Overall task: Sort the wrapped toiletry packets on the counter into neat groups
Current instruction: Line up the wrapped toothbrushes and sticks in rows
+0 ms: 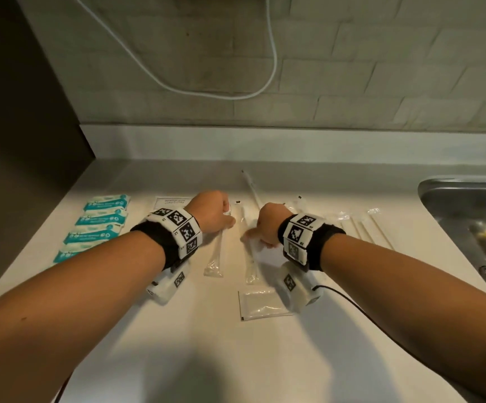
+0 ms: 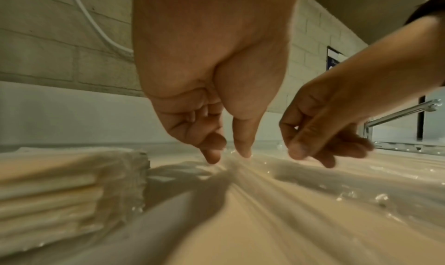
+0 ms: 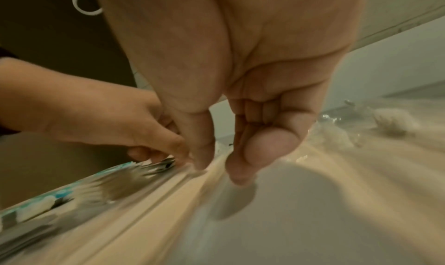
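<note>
The head camera looks down from above at the counter (image 1: 177,330), facing the back wall, with both arms reaching in. The left wrist camera sits very low and close behind the left hand (image 2: 211,75), looking toward the counter's back edge. The right wrist camera does the same behind the right hand (image 3: 253,69). Both wrist views show the other hand too.

Packets (image 1: 213,251) clear glossy plastic; counter (image 1: 177,330) smooth matt; sink (image 1: 465,199) shiny metal; wall (image 1: 352,82) rough brick.
</note>
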`<action>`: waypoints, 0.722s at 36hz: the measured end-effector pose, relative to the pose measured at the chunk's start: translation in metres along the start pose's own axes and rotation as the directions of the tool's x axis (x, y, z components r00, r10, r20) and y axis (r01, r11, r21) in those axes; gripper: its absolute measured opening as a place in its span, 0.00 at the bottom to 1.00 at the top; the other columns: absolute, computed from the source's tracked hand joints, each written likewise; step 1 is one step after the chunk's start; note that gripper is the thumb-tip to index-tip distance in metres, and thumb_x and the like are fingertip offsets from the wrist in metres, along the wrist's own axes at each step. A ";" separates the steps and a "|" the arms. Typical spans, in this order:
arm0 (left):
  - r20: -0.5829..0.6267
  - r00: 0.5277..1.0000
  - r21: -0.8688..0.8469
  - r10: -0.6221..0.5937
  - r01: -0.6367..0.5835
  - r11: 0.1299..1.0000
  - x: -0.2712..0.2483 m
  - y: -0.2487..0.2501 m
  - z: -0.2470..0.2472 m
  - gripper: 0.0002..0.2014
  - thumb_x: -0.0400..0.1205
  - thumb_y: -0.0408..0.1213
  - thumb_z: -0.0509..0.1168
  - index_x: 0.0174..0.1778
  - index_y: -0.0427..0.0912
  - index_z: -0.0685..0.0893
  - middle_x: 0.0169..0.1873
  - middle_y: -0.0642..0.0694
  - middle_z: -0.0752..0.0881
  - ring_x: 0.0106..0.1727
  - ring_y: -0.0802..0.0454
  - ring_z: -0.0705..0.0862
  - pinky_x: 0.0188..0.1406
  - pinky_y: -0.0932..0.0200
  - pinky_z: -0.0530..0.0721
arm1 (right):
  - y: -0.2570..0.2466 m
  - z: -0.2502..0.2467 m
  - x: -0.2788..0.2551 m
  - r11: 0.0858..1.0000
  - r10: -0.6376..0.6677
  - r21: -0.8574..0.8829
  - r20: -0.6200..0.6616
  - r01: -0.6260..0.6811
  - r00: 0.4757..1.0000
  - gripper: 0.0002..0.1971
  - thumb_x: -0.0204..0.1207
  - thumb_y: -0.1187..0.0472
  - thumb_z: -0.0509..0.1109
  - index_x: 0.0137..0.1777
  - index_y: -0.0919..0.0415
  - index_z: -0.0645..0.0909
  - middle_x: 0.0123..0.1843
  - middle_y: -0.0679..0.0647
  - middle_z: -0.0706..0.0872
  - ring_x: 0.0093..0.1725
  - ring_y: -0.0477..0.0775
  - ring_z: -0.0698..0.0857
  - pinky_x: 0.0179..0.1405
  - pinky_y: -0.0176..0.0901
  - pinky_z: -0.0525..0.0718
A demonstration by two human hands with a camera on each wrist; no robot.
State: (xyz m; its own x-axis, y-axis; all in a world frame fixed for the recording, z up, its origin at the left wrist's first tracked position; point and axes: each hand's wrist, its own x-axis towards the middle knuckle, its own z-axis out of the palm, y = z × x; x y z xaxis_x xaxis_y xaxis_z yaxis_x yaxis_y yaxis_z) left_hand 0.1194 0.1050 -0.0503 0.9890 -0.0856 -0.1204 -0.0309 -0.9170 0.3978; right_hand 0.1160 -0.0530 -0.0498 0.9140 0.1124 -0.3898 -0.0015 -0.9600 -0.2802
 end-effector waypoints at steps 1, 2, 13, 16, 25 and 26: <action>-0.006 1.000 0.008 0.007 -0.007 1.000 -0.001 -0.001 0.000 0.14 0.75 0.46 0.75 0.50 0.44 0.84 0.48 0.46 0.86 0.51 0.46 0.85 0.45 0.57 0.78 | -0.001 -0.005 0.002 1.000 -0.002 -0.019 -0.022 0.001 1.000 0.17 0.74 0.45 0.73 0.40 0.62 0.84 0.34 0.53 0.88 0.33 0.53 0.85 0.36 0.41 0.82; -0.013 1.000 0.017 0.012 -0.012 1.000 -0.002 -0.001 0.000 0.14 0.75 0.48 0.75 0.51 0.46 0.84 0.48 0.47 0.86 0.51 0.47 0.85 0.45 0.58 0.79 | -0.002 -0.010 0.005 0.998 -0.018 -0.055 -0.043 0.016 0.999 0.17 0.77 0.47 0.70 0.47 0.63 0.84 0.42 0.55 0.88 0.39 0.55 0.85 0.38 0.42 0.81; 0.209 0.929 -0.083 0.306 -0.295 0.952 -0.075 0.040 0.011 0.08 0.78 0.49 0.72 0.51 0.57 0.85 0.44 0.57 0.86 0.45 0.57 0.84 0.46 0.58 0.83 | 0.001 -0.021 0.001 0.921 -0.102 -0.371 0.060 0.117 0.993 0.17 0.81 0.61 0.63 0.68 0.60 0.81 0.63 0.56 0.86 0.62 0.59 0.85 0.63 0.50 0.83; 0.244 0.891 -0.051 0.383 -0.382 0.923 -0.096 0.048 0.025 0.10 0.77 0.51 0.71 0.53 0.58 0.85 0.45 0.63 0.83 0.44 0.60 0.81 0.41 0.63 0.76 | 0.009 -0.019 -0.006 0.923 -0.097 -0.365 0.078 0.119 0.992 0.17 0.80 0.64 0.62 0.67 0.59 0.81 0.64 0.55 0.86 0.62 0.58 0.86 0.64 0.50 0.84; 0.306 0.866 0.193 0.395 -0.463 0.865 -0.114 0.062 0.043 0.15 0.78 0.52 0.68 0.55 0.47 0.85 0.49 0.49 0.86 0.46 0.46 0.84 0.44 0.52 0.83 | 0.033 -0.007 -0.049 0.920 -0.125 -0.356 0.132 0.165 0.983 0.18 0.79 0.73 0.61 0.66 0.66 0.83 0.65 0.59 0.86 0.61 0.57 0.87 0.62 0.47 0.85; 0.315 0.865 0.193 0.391 -0.462 0.865 -0.114 0.063 0.043 0.14 0.79 0.51 0.67 0.55 0.47 0.85 0.49 0.48 0.85 0.45 0.47 0.83 0.42 0.53 0.82 | 0.035 -0.007 -0.051 0.916 -0.122 -0.366 0.141 0.166 0.982 0.17 0.79 0.72 0.61 0.65 0.66 0.83 0.64 0.59 0.86 0.60 0.58 0.87 0.61 0.47 0.85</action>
State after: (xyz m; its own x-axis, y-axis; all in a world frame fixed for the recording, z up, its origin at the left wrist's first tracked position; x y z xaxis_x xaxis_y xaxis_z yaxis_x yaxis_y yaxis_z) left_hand -0.0016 0.0404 -0.0510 0.7974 -0.5557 -0.2351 -0.5118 -0.8293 0.2241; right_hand 0.0721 -0.0940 -0.0330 0.8410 0.2635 -0.4725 0.2988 -0.9543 -0.0003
